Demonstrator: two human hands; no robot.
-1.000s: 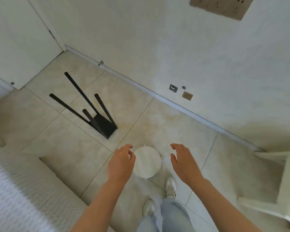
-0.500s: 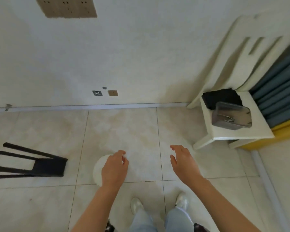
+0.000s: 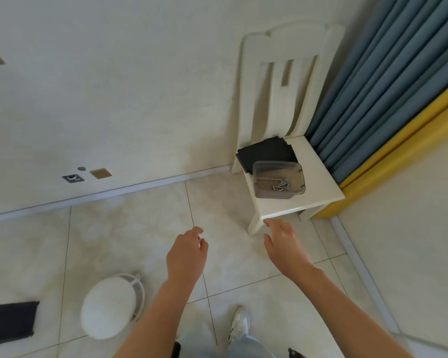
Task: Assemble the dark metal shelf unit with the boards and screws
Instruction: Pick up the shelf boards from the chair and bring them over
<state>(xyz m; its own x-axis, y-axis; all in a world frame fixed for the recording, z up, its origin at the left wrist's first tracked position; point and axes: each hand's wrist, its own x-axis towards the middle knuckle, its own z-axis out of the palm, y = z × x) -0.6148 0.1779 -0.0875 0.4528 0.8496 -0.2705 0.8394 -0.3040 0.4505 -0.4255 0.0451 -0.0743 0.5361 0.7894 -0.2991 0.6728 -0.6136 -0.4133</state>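
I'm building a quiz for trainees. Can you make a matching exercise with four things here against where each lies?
1 screws
2 boards
3 stool
4 frame

a floor, cut off by the picture's left edge
b inside the clear box
c chair seat, by the backrest
d floor, nearest the left hand

Pairs: 1-b, 2-c, 3-d, 4-a

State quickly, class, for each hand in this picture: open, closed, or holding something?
Left hand: open, fingers loosely curled, holding nothing.
Right hand: open, fingers relaxed, holding nothing.
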